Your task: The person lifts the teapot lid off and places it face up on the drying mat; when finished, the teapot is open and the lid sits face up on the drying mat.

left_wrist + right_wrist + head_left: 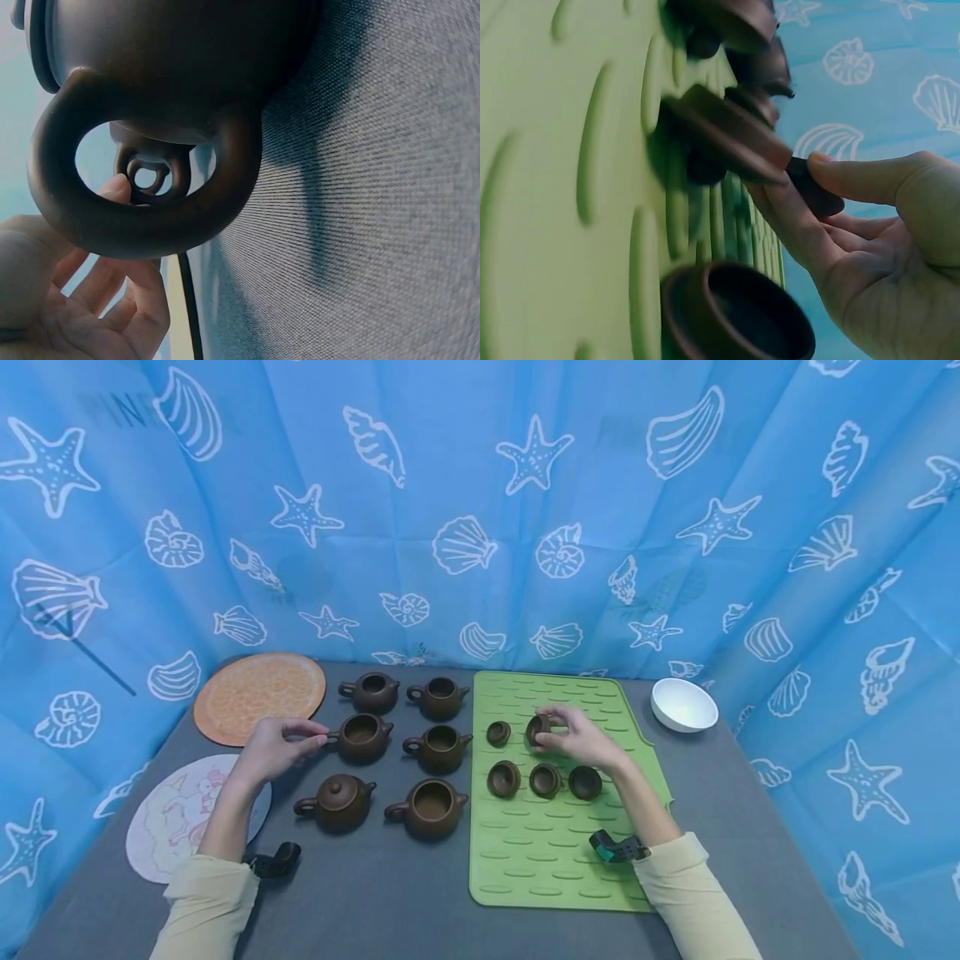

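My left hand (273, 749) pinches the handle of the middle teapot (362, 739) in the left column, a brown pot without a lid. In the left wrist view, the handle of the lidded teapot (142, 240) stands large in front of the left hand (105, 292). Over the green mat, my right hand (577, 739) pinches a small brown teapot lid (536, 731) between thumb and fingers. That lid (805, 187) shows dark against the right hand (877, 247) in the right wrist view. Several other lids (503, 779) lie around it on the mat, some hollow side up.
Other brown teapots stand in two columns; the front left teapot (340, 806) wears its lid. The green mat (525, 868) lies right of them, a white bowl (684, 705) beyond its right edge. An orange round mat (258, 693) and a pale round mat (176, 818) lie left.
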### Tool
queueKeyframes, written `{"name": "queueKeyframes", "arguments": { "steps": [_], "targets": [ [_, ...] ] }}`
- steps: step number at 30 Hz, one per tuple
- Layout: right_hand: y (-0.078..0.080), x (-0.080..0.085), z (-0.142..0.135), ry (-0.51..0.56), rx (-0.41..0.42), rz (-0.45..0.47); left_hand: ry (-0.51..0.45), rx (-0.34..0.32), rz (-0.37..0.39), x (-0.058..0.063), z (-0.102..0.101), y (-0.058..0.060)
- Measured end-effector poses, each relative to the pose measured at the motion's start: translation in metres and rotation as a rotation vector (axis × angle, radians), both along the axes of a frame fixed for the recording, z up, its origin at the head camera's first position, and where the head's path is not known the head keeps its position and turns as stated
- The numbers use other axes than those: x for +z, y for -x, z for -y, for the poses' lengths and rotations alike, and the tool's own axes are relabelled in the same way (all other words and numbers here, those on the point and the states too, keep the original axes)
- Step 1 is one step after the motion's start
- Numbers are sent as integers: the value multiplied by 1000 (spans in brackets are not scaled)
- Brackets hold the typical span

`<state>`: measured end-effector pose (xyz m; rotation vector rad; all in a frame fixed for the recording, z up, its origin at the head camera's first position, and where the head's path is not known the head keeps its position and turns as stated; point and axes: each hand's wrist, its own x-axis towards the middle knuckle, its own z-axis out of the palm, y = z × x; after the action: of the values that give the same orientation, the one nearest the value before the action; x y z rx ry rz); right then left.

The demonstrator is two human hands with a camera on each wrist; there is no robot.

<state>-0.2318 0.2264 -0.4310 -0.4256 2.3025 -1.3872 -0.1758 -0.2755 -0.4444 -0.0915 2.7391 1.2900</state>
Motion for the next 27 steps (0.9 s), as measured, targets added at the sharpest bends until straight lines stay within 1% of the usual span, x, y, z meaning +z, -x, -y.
{"name": "queueKeyframes", "arguments": {
  "steps": [5,10,17,23,27],
  "targets": [
    [4,-2,-3,-14,36,32,3,-2,-8,0,0,0],
    [6,-2,-4,-56,70,4,2,-2,-3,0,-1,1],
    [10,-1,-5,-82,145,-38,1,-4,0,1,-1,1],
    [12,-2,-7,-159,172,-84,-2,-7,-6,0,0,0],
    [14,-2,-6,-187,179,-85,-12,-8,-12,0,0,-1]
  ]
}}
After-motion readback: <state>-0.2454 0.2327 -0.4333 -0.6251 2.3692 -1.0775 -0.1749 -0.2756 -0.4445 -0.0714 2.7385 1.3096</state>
